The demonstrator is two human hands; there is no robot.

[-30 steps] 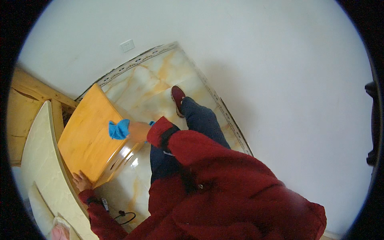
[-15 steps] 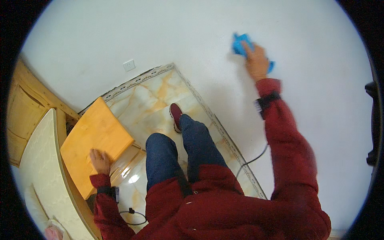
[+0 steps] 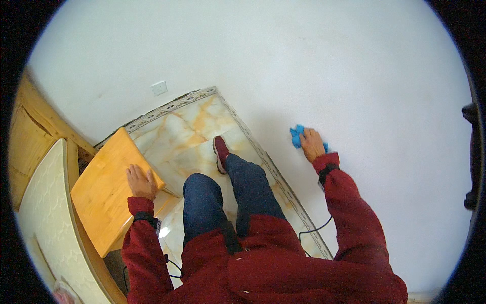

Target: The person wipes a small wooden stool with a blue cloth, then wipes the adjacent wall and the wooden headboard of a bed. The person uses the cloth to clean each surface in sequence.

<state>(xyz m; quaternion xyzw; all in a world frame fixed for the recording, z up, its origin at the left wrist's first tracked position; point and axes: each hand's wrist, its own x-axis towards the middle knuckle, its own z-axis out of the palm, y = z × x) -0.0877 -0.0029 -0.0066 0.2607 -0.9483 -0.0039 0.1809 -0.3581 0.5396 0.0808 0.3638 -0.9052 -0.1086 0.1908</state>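
My right hand (image 3: 313, 144) presses a crumpled blue cloth (image 3: 297, 136) against the white wall (image 3: 385, 106), low down near the floor border. Bits of the cloth stick out on both sides of the fingers. On the left, my left hand (image 3: 141, 182) rests flat on the wooden top of a small table (image 3: 104, 187), near its edge, with the fingers spread and nothing in them. Both wrists wear dark bands, from which thin black cables run.
A patterned tile border (image 3: 172, 104) edges the marbled floor (image 3: 185, 124) along both walls. A white wall socket (image 3: 159, 88) sits above it. Beside the table stand a pale mattress (image 3: 45, 202) and a wooden headboard (image 3: 33, 131). Dark objects (image 3: 471, 152) show at the right rim.
My right hand has slid down the wall with the blue cloth, closer to me. My left hand has shifted forward and right along the tabletop.
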